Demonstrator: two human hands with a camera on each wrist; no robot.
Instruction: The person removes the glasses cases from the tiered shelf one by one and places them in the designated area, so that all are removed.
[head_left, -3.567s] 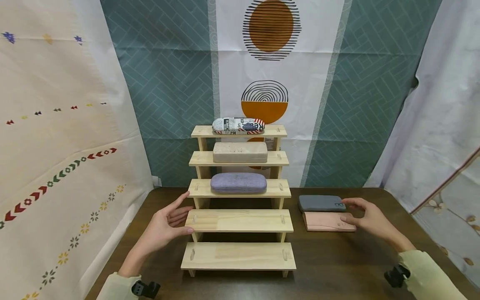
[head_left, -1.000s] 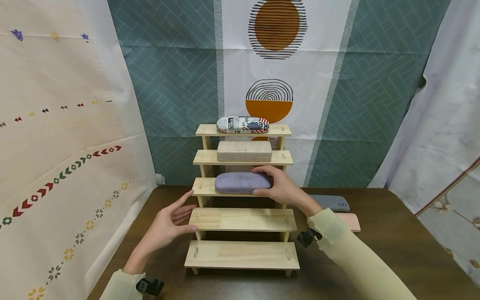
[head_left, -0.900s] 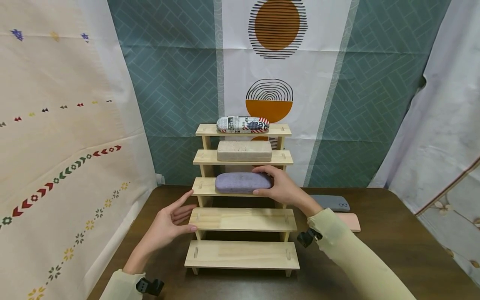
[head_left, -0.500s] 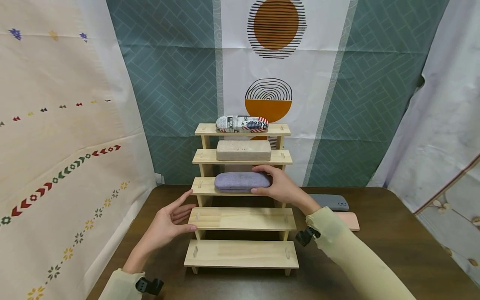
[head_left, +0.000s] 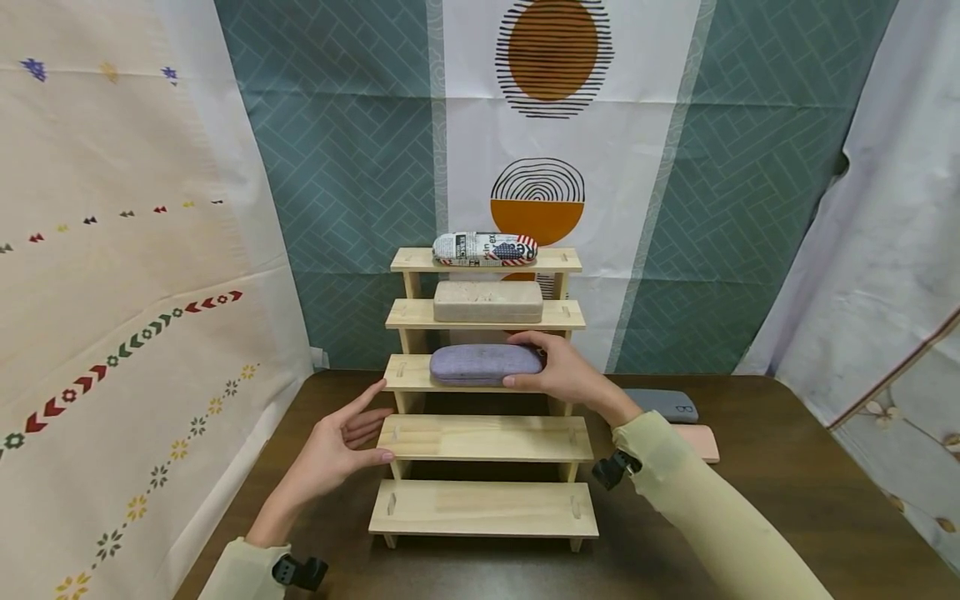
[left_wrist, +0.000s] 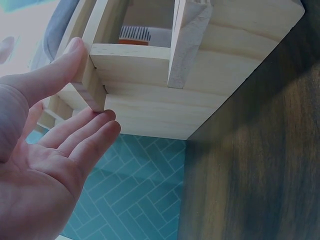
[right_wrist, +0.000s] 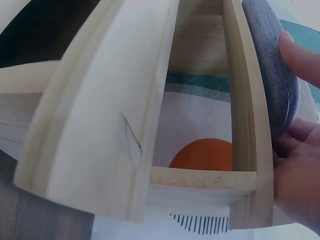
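Observation:
A stepped wooden display stand (head_left: 483, 510) with several shelves stands on the table. My right hand (head_left: 566, 373) holds the right end of a purple glasses case (head_left: 483, 364) on the middle shelf, thumb in front and fingers behind. In the right wrist view, the thumb presses one side of the case (right_wrist: 272, 65), with the fingers (right_wrist: 300, 131) partly hidden on the other. At the left side of the stand, my left hand (head_left: 330, 457) grips a shelf end. The left wrist view shows its thumb and fingertips (left_wrist: 107, 117) on opposite sides of that wooden end.
A beige case (head_left: 487, 301) lies one shelf higher, and a newsprint-patterned case (head_left: 483, 249) is on the top shelf. To the right on the dark table (head_left: 757, 500) lie a grey case (head_left: 663, 405) and a pink case (head_left: 697, 442), both partly behind the right arm.
Over 3 seconds ago, my right hand was at the grey and pink cases; it has moved left to the purple case. During the last second, both hands stay nearly still.

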